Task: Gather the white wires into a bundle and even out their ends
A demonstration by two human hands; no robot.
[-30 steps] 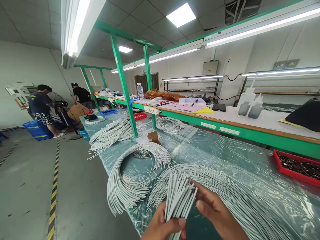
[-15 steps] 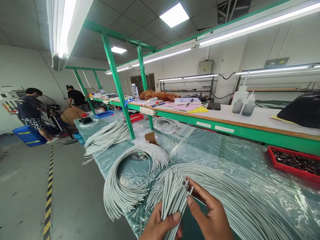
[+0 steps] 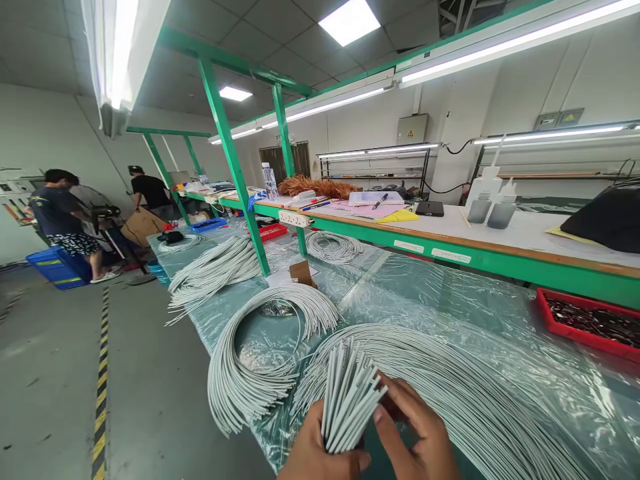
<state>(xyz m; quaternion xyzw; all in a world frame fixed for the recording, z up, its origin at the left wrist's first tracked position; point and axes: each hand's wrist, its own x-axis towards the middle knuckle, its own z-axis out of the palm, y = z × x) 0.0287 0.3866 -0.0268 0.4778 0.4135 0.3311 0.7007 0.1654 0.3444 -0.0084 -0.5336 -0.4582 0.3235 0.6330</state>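
My left hand (image 3: 327,453) is wrapped round a bundle of thin white cables (image 3: 347,400), whose cut ends point up and fan out slightly. At the bundle's right side is my right hand (image 3: 417,427), its thumb and index finger closed around a cable end there; the exact contact is partly hidden. A long loose coil of the same cables (image 3: 465,373) lies on the table behind and right of my hands. To the left rests another curved bundle of cables (image 3: 227,373).
Plastic film covers the green table (image 3: 415,283). More cable coils (image 3: 220,267) lie farther back. A red tray of small dark parts (image 3: 545,320) sits at right. Above the table runs a shelf (image 3: 445,233) with bottles (image 3: 500,213). Two people stand at far left.
The bundle's ends have tipped slightly toward me, and my left thumb has shifted lower. My right hand has dropped a little, still beside the cable ends.
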